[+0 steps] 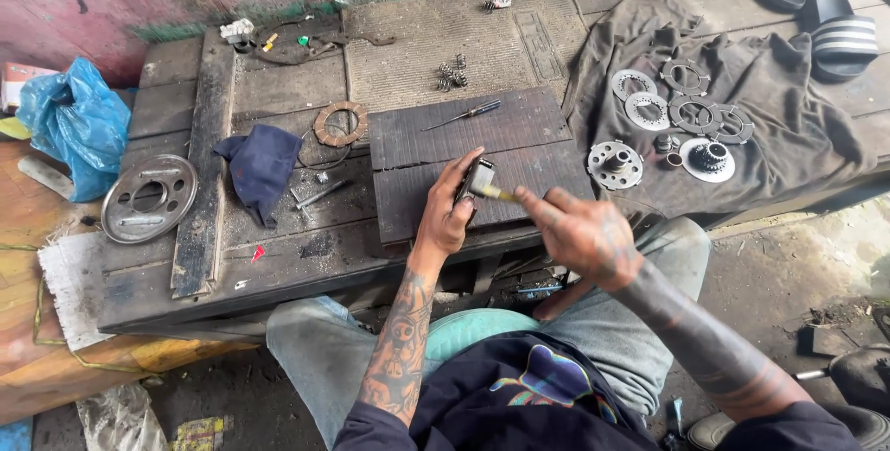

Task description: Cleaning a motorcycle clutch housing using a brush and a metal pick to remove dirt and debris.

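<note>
1. Metal block [479, 178], small and grey, is held upright above the near edge of the wooden workbench [278, 256], just over the dark ribbed mat [436, 140].
2. At the right end of the workbench a grey cloth [769, 108] is spread, and round metal plates [681, 113] and a toothed hub [709, 156] are laid out on it.
3. Near the left edge a round metal cover [148, 198] is seen, with a dark blue rag [260, 168] and a brown friction ring [340, 124] further in.
4. The block is gripped by the left hand [450, 215], its fingers curled and pressed round the block's far side, thumb nearer the body.
5. A thin yellow-handled tool [498, 193] is pinched between thumb and fingers of the right hand [579, 233]; its tip is laid against the block's right face.
6. The block lies to the left of the right fingers, its long axis roughly vertical, and the tool runs across it; the left hand is the nearer.
7. A small screwdriver [464, 115] is left on the mat's far side.
</note>
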